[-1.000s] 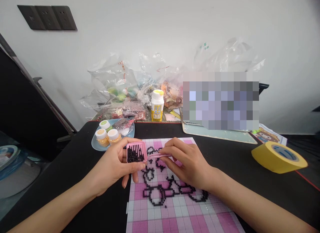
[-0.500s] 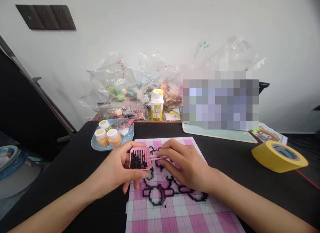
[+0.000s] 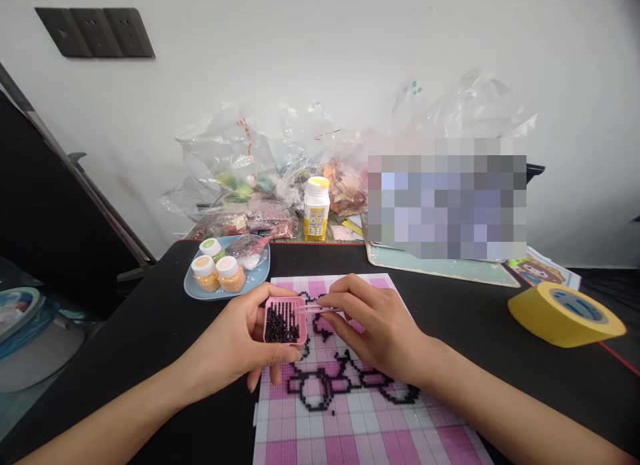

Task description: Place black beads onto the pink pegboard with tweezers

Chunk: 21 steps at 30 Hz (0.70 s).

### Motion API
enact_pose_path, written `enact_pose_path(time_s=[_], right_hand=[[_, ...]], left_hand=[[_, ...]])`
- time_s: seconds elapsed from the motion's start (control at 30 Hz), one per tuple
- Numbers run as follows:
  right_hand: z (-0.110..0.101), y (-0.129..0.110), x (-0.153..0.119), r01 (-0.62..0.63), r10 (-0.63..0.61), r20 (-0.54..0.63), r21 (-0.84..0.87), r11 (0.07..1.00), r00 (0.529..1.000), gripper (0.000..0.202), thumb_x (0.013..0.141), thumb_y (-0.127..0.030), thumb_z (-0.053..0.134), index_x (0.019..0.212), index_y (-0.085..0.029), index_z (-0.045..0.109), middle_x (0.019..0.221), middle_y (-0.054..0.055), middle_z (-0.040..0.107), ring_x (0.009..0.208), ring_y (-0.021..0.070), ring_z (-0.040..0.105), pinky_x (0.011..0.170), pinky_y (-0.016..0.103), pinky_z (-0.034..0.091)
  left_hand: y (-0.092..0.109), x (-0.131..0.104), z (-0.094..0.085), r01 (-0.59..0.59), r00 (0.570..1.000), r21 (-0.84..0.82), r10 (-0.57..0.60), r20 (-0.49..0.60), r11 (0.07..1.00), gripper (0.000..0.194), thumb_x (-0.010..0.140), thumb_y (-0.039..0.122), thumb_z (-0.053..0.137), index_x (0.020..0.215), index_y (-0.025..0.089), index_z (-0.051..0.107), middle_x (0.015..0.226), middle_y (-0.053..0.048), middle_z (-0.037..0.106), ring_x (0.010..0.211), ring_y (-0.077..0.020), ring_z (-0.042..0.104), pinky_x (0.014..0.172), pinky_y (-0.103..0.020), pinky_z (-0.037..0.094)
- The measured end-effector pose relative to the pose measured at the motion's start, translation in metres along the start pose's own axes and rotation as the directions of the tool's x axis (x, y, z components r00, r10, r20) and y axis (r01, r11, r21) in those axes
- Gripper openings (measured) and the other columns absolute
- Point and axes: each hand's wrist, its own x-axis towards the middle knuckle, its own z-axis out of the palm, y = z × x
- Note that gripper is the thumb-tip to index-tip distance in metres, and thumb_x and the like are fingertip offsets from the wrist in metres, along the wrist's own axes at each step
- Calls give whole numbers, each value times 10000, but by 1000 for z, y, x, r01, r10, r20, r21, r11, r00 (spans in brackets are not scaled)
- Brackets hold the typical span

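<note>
My left hand grips a small pink bead tray by its sides, fingers beneath and thumb along the near edge. Small black beads lie in it, some lined up in its grooves, others heaped at the near left. Between the fingers of my right hand is a pair of pink tweezers, its tips over the tray's right part. Whether a bead is between the tips is too small to tell. Below both hands lies a pink and white checked pegboard bearing outlines of black beads.
On the left, a blue plate carries several lidded jars and a small bag. A white and yellow bottle stands behind, before clear plastic bags. To the right sits a yellow tape roll. A bin is at far left.
The view has shifted slightly. The tray sits a little lower against the tweezers, whose tips stay over its right part. Both hands keep their hold.
</note>
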Motion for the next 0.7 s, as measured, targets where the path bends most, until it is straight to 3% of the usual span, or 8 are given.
enact_pose_path(time_s=[0.47,0.6,0.7], right_hand=[[1,2,-1,1,-1,-3,12,1000,1000,150,1023,-196,508,996,-141,645,868,54,654,690,137,605,523,244,452],[-2,1,1,-12,14,-51,28,1000,999,126,1008,-167,525,986,-136,645,852,47,645,680,126,594,504,233,420],[-4,1,1,-25,27,-36,43,999,999,125,1005,-163,525,980,-137,645,851,40,646,667,116,588,495,228,401]], left_hand=[[1,-1,1,18,1000,10,-18,10,1000,541,705,194,827,1160,213,533,778,47,755,477,-99,680,344,-106,446],[-5,4,-4,-38,997,21,39,-71,999,552,728,262,840,1183,195,535,711,25,749,458,-116,663,318,-114,430],[-9,8,-9,-111,973,44,118,-197,993,519,799,338,803,1204,167,526,510,51,677,346,-78,525,303,-105,382]])
